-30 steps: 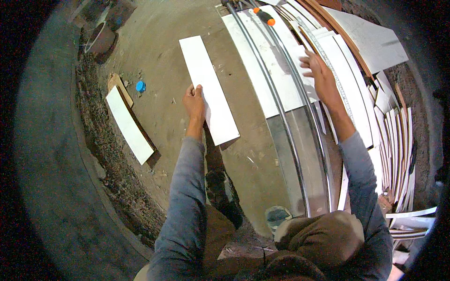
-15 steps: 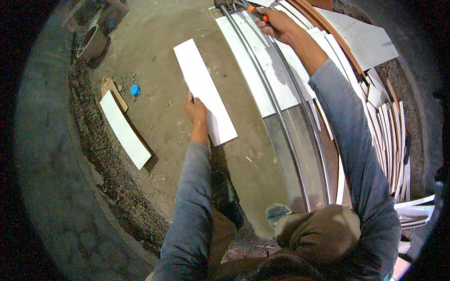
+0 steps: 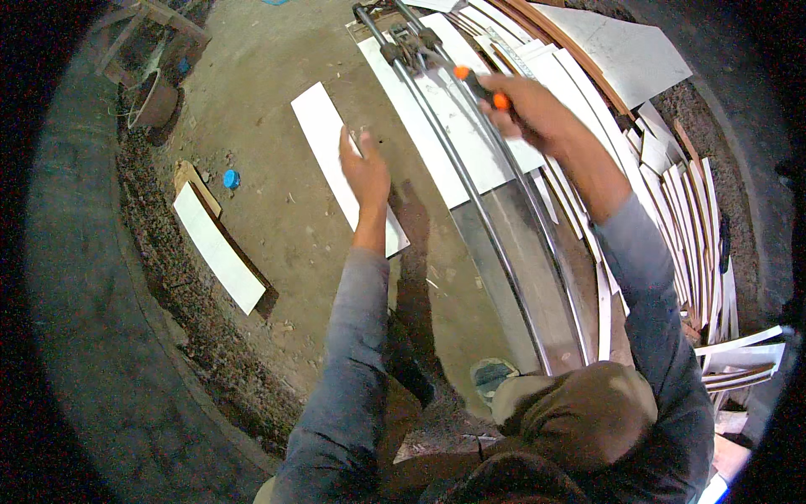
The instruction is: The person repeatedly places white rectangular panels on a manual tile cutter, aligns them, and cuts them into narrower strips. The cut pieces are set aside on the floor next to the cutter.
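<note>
A manual tile cutter [image 3: 497, 231] with two shiny steel rails lies to the right of centre, its sliding carriage [image 3: 411, 46] near the far end. A white tile [image 3: 441, 113] sits flat beneath the rails. My right hand [image 3: 533, 109] is closed round the cutter's black handle [image 3: 480, 84], which has orange ends. Over a narrow white tile strip [image 3: 323, 143] on the floor, my left hand [image 3: 367, 175] is raised with its fingers apart and nothing in them. Its shadow falls on the floor to the right.
Another white strip [image 3: 214, 248] rests on a brown piece at the left, near a blue cap [image 3: 231, 179]. Stacked tile offcuts [image 3: 688, 227] crowd the right side. A large grey-white sheet [image 3: 617, 50] lies far right. A bucket [image 3: 154, 101] stands far left.
My left hand has let go of the narrow tile strip and lifted off it, moving right. My right hand has come nearer with the cutter's handle, and the carriage now shows.
</note>
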Tool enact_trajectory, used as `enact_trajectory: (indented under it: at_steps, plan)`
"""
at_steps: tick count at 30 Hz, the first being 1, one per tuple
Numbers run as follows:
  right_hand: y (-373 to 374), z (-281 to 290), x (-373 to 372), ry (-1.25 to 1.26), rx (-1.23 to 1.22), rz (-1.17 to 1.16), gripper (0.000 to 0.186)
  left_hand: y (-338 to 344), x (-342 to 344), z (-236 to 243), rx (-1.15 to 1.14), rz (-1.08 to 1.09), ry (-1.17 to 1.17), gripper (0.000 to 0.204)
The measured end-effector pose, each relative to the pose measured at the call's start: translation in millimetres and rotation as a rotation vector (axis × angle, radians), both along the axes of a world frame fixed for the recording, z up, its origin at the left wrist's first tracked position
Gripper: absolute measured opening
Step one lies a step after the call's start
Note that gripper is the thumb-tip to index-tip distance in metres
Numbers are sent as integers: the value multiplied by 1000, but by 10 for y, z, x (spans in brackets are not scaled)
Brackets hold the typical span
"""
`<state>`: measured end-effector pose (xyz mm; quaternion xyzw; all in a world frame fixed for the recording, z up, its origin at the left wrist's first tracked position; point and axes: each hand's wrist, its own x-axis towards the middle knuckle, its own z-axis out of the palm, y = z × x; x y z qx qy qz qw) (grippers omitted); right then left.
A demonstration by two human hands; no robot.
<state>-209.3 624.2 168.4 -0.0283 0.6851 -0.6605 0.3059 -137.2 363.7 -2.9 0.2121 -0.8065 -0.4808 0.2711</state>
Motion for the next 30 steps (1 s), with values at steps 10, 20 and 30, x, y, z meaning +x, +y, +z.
enact_trajectory:
  at_steps: [10, 20, 30]
  plan:
    - [1002, 269, 1758, -319, -10, -75, 46, 603, -1435, 77, -764, -489, -381, 63]
    - [1376, -4, 2500, -263, 161, -28, 48, 997, -941, 345, -436, -454, -324, 58]
    - [1320, -487, 2961, -204, 453, -187, 37, 1228, -233, 681, -175, -550, -111, 44]
